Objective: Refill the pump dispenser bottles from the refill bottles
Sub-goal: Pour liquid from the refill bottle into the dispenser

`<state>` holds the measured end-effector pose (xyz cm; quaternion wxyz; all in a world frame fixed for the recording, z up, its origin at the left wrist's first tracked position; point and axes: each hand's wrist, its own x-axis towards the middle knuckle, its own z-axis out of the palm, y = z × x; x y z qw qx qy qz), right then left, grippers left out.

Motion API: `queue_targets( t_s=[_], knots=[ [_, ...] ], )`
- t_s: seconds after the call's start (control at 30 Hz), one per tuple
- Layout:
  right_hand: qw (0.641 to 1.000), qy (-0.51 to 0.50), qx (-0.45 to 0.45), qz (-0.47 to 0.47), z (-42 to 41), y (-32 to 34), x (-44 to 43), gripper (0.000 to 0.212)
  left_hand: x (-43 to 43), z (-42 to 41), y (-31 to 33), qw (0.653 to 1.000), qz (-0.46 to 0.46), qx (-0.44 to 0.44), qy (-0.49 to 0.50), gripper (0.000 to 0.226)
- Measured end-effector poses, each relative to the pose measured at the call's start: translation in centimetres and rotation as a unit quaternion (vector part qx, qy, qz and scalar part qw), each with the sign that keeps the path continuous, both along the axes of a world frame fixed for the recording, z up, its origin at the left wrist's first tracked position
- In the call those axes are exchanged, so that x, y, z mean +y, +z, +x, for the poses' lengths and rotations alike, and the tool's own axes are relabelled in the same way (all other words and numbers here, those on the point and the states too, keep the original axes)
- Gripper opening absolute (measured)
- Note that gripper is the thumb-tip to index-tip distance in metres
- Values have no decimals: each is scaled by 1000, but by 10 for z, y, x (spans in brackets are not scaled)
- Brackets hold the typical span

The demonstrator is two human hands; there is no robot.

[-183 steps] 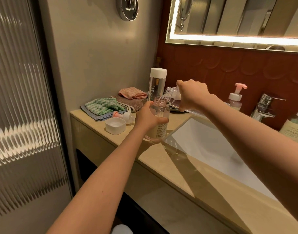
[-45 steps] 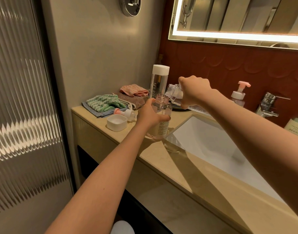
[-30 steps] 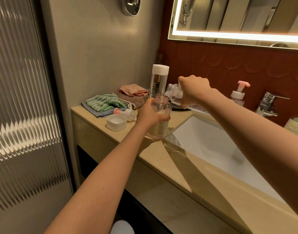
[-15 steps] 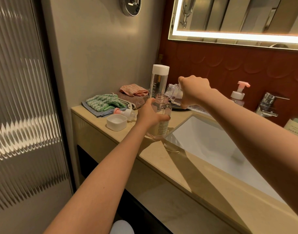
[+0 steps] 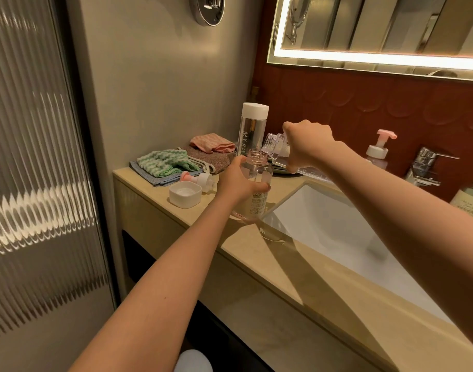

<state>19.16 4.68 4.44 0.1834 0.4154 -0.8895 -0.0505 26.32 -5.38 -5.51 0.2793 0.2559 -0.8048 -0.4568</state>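
1. Change: against the pictures of 0.5 s, 1.0 s and 1.5 s ago, both hands and both bottles keep the same pose. Against the picture of 6.1 s ago, only the framing has shifted slightly. The grips and the tilt are the same.
2. Containers: the open dispenser bottle (image 5: 258, 159) stands upright on the counter (image 5: 257, 253), at the left corner of the sink basin (image 5: 337, 226). Its threaded neck is bare. Its wall is clear with a pink tint, and the level inside is hidden by hand and label.
3. The clear refill bottle (image 5: 274, 145) is tipped, its uncapped mouth just above and to the right of the dispenser's neck. No stream can be made out.
4. A 2nd refill bottle (image 5: 252, 130), tall and white-capped, stands upright behind them.
5. The pump head (image 5: 200, 179) lies on its side beside a white cap (image 5: 185, 194), which rests open side up.
6. Hands: the left hand (image 5: 238, 181) wraps the dispenser bottle's body, fingers curled round it, thumb toward the camera.
7. The right hand (image 5: 307, 142) is raised, knuckles up, its fingers clamped round the refill bottle.
8. Surroundings: folded cloths (image 5: 163, 162) lie at the back left. Another pump dispenser (image 5: 377, 154) stands beside the tap (image 5: 428, 162).
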Motion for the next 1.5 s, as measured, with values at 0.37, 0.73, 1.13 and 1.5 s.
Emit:
queue_targets(
  t_s=[0.37,0.73,1.13,1.5],
  knots=[
    [1000,2,-5,-11,-2,0,0,57,0,0,0,1000,-8,-2,0,87],
    [1000,0,4,-1,0,0,0,58,1,1,0,1000,-7,5,0,86],
    [1000,-5,9,7,2,1,0,59,0,0,-1,1000,-1,4,1,89],
    [1000,-3,11,11,3,2,-1,59,0,0,-1,1000,-3,1,0,89]
  ],
)
